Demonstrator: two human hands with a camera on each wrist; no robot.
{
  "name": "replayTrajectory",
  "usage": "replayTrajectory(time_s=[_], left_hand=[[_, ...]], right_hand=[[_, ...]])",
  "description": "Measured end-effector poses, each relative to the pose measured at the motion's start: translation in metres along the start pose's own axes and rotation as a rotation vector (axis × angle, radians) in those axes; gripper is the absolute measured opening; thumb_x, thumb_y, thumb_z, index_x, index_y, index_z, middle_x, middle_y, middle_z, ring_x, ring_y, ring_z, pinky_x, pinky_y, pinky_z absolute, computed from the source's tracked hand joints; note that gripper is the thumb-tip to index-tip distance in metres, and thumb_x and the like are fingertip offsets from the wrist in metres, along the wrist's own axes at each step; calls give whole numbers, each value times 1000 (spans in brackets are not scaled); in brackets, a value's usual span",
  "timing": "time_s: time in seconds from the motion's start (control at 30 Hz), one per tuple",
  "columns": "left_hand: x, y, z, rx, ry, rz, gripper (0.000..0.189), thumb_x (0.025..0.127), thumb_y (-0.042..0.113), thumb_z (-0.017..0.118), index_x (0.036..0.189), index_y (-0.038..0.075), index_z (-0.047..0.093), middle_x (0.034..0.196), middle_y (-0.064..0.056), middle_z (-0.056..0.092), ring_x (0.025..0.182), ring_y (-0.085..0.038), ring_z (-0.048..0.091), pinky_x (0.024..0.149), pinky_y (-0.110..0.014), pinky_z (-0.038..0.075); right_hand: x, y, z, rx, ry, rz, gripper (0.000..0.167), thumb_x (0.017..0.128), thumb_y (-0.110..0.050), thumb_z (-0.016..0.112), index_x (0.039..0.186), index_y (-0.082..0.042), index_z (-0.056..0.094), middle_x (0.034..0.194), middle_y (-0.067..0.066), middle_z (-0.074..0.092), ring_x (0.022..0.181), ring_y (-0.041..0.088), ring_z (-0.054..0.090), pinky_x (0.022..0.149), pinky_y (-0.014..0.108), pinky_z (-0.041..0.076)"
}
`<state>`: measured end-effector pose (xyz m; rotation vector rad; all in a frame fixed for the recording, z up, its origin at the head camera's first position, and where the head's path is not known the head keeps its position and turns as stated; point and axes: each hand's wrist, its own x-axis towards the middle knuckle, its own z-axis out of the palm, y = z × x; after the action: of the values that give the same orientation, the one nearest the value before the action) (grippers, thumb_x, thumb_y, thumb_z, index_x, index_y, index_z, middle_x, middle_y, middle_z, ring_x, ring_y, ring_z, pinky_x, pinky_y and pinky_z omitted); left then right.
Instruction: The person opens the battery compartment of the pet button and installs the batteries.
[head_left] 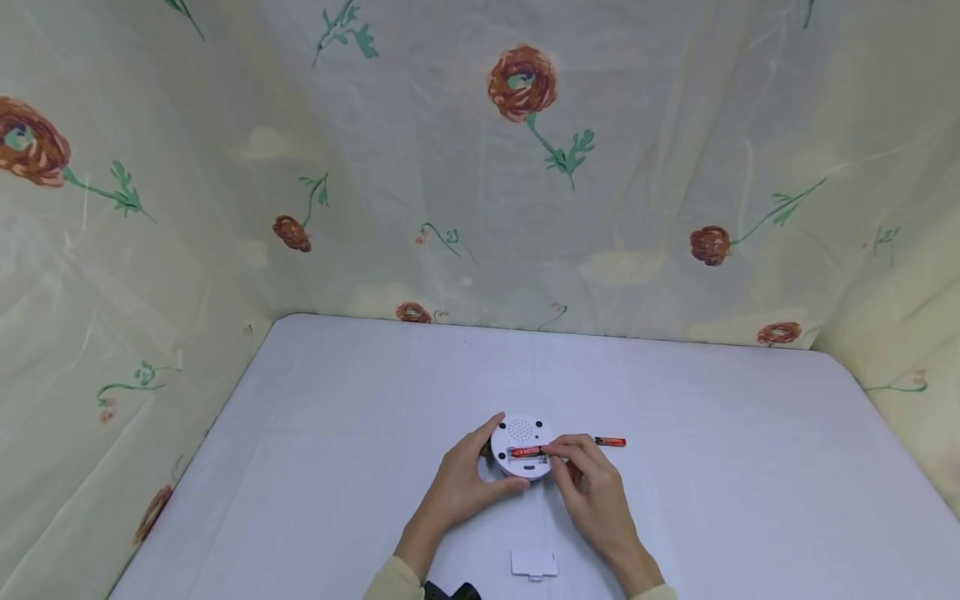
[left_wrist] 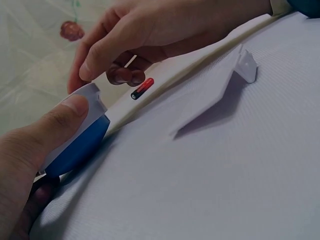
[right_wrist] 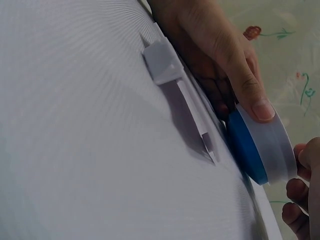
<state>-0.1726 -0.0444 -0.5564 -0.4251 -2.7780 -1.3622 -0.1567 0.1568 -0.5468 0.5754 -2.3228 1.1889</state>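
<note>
In the head view a round white device (head_left: 517, 431) lies with its back up, showing speaker holes, dark feet and a battery slot; its lower body is blue (right_wrist: 245, 145) in the right wrist view. My left hand (head_left: 462, 483) grips it around the left side, thumb along the near edge. A red and black battery (head_left: 527, 452) is in the slot. The thumb and index finger of my right hand (head_left: 596, 492) pinch at its right end, partly hiding it. Beyond that hand, a second red battery (head_left: 611, 442) rests on the table.
A white battery cover (head_left: 534, 562) with a small tab lies on the white-covered table (head_left: 360, 400), near the front between the forearms. Flowered curtain (head_left: 465, 167) hangs behind the table and at both sides. A dark object (head_left: 452, 592) shows by the left sleeve.
</note>
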Motion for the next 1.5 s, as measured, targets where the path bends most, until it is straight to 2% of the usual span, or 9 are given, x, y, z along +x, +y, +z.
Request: replayTrajectory(time_s=[0.27, 0.5, 0.63, 0.93, 1.13, 1.3, 1.5], left_hand=[[0, 2, 0, -3, 0, 6, 96, 68, 58, 76, 147, 26, 32, 122, 3, 60, 101, -8, 54, 92, -36, 46], [-1, 5, -1, 7, -5, -2, 96, 68, 58, 76, 147, 25, 33, 124, 2, 59, 102, -8, 54, 92, -36, 46], [-1, 5, -1, 6, -5, -2, 97, 68, 58, 76, 147, 24, 33, 126, 1, 59, 103, -9, 54, 92, -36, 46], [0, 7, 1, 36, 7, 11, 95, 71, 56, 75, 148, 19, 33, 125, -3, 60, 110, -14, 56, 95, -39, 46], [0, 8, 2, 36, 5, 3, 96, 71, 55, 76, 148, 19, 32, 126, -4, 59, 111, -15, 56, 95, -39, 47], [0, 7, 2, 36, 3, -10, 96, 71, 56, 75, 148, 20, 31, 126, -4, 59, 112, -15, 55, 95, -39, 47], [0, 8, 2, 20, -5, -11, 97, 71, 55, 76, 149, 20, 30, 129, -5, 57, 116, -17, 55, 98, -40, 45]], right_hand=[[-1, 1, -1, 25, -8, 24, 18, 87, 0, 63, 100, -10, 71, 102, 0, 60, 70, 1, 47, 57, 11, 38], [-1, 1, 0, 41, 1, -10, 19, 86, 2, 63, 99, -8, 71, 101, 4, 61, 69, 1, 46, 57, 11, 37], [-1, 0, 0, 7, 1, -15, 19, 85, 3, 64, 99, -9, 72, 101, 2, 61, 69, 0, 46, 58, 10, 37], [-2, -1, -1, -91, -18, 42, 17, 83, -3, 69, 96, -14, 71, 108, 0, 56, 64, -3, 42, 54, 11, 35], [-1, -4, -1, -102, -24, 63, 16, 84, -5, 68, 95, -16, 70, 110, 0, 55, 64, -3, 41, 54, 12, 35], [1, -5, -2, -104, -35, 50, 13, 86, -8, 68, 95, -16, 70, 111, 1, 55, 64, -3, 41, 54, 11, 35], [2, -4, -3, -118, -8, 10, 10, 85, -9, 69, 93, -15, 72, 107, -2, 60, 65, -3, 43, 57, 9, 35]])
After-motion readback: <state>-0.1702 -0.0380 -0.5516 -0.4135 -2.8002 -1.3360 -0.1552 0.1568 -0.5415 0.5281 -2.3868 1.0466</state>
